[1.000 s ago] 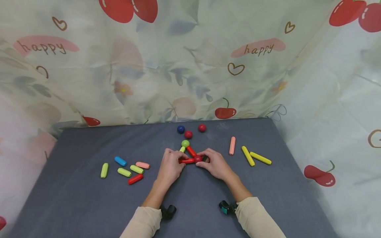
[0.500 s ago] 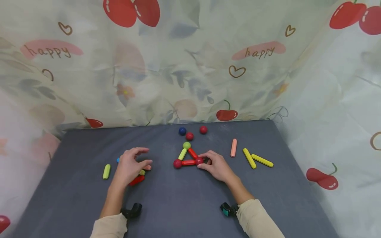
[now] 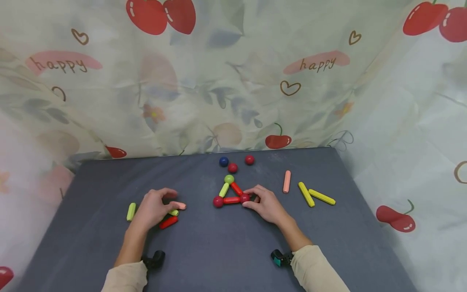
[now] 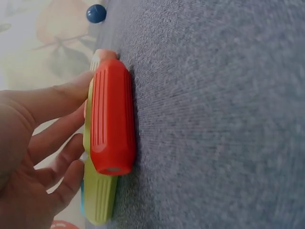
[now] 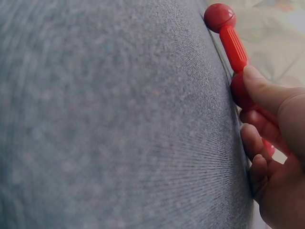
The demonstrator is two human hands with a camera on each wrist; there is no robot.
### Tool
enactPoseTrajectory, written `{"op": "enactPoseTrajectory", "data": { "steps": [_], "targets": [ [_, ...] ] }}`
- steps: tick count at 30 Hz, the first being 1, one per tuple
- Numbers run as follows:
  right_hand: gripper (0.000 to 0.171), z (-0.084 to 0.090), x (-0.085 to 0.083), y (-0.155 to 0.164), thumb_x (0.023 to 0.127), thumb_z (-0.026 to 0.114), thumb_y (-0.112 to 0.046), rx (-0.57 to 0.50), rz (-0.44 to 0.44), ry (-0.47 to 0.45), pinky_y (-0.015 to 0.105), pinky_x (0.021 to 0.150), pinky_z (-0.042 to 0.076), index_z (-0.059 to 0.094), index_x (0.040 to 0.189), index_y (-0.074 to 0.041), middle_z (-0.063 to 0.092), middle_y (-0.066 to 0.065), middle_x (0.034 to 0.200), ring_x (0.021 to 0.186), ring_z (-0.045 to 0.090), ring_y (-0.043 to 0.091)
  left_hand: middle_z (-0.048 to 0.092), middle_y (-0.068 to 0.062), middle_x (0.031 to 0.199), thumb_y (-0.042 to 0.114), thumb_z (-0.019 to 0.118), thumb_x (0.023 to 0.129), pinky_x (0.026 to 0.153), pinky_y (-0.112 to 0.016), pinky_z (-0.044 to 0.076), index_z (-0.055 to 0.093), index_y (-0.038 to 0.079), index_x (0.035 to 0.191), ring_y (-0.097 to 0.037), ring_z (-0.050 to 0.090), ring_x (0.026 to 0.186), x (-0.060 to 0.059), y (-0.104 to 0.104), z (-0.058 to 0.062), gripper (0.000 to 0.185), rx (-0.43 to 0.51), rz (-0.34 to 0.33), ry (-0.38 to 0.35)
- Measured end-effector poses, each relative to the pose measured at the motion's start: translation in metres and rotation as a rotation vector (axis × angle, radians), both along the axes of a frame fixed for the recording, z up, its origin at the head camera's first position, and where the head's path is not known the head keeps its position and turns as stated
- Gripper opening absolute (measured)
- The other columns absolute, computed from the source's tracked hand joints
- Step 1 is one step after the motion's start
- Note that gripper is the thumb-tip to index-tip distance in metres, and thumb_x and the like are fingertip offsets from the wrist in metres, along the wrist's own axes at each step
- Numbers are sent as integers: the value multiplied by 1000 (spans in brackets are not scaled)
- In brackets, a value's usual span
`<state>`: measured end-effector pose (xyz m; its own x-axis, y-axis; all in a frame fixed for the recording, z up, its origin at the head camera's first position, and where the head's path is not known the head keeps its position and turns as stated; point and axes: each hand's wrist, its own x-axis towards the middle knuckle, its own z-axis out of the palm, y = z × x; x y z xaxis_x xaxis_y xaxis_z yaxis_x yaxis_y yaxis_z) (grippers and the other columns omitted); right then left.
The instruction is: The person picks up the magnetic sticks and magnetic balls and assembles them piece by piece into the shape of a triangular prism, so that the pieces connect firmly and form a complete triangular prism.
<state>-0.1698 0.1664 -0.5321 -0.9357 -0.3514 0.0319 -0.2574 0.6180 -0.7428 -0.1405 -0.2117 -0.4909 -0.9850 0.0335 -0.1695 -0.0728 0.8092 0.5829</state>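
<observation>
A small triangle of magnetic rods and balls lies mid-table: a light-green ball [image 3: 229,179], a red ball [image 3: 218,201] at the left corner, another red ball [image 3: 245,197] at the right, joined by a light-green rod [image 3: 224,190] and two red rods. My right hand [image 3: 265,204] pinches the right corner ball between thumb and fingers. My left hand [image 3: 155,209] reaches low over the loose rods, thumb and index apart near a pink rod [image 3: 180,205]. A loose red rod [image 4: 112,117] lies close before it and hides some fingertips in the left wrist view.
Behind the triangle sit a blue ball [image 3: 223,162] and two red balls [image 3: 232,168]. To the right lie a pink rod [image 3: 286,181] and two yellow rods [image 3: 305,194]. A light-green rod [image 3: 131,211] is left of my left hand. A patterned cloth [image 3: 204,105] hangs behind.
My left hand has let go of the triangle's left side, moved left to the loose rods and lowered among them. My right hand keeps its pinch on the corner ball.
</observation>
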Motion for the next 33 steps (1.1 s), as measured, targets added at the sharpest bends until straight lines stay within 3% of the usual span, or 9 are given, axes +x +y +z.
{"op": "enactPoseTrajectory", "data": {
  "steps": [6, 9, 14, 19, 24, 33],
  "targets": [
    [35, -1, 0, 0, 88, 81, -31, -2, -6, -9, 22, 64, 47, 73, 121, -23, 64, -4, 97, 71, 56, 10, 78, -4, 105, 44, 78, 89, 90, -47, 54, 74, 10, 117, -25, 62, 102, -6, 6, -1, 44, -19, -52, 13],
    [35, -2, 1, -1, 88, 81, -31, -2, -8, -11, 22, 64, 47, 73, 121, -24, 65, -4, 97, 71, 56, 9, 77, -2, 106, 46, 73, 92, 89, -45, 55, 74, 14, 119, -22, 65, 98, -6, 9, -1, 42, 12, -40, 36],
    [35, -2, 2, -1, 88, 81, -31, 0, -11, -7, 22, 64, 47, 73, 121, -23, 64, -4, 97, 71, 55, 9, 69, -1, 116, 44, 67, 97, 83, -36, 55, 69, 22, 130, -19, 66, 97, -5, 21, 7, 39, 171, 21, 113],
    [35, -3, 2, -1, 88, 81, -31, 1, -28, -9, 22, 65, 47, 73, 121, -25, 64, -7, 97, 72, 56, 10, 64, -2, 117, 27, 67, 99, 87, -36, 57, 65, 22, 136, -19, 66, 100, -5, 45, 12, 37, 301, 2, 195],
    [35, -4, 2, -1, 88, 81, -33, -5, -29, -10, 23, 65, 47, 73, 121, -25, 64, -7, 99, 72, 56, 9, 66, -3, 119, 22, 71, 96, 97, -43, 57, 66, 19, 125, -21, 67, 109, -3, 76, 8, 29, 404, 17, 170],
    [35, -4, 2, 1, 88, 81, -32, -18, -28, 0, 22, 66, 48, 73, 121, -24, 64, -7, 99, 72, 56, 9, 72, 0, 109, 16, 80, 88, 88, -31, 59, 67, 19, 113, -15, 69, 101, -1, 111, -4, 28, 524, 4, 157]
  ]
}}
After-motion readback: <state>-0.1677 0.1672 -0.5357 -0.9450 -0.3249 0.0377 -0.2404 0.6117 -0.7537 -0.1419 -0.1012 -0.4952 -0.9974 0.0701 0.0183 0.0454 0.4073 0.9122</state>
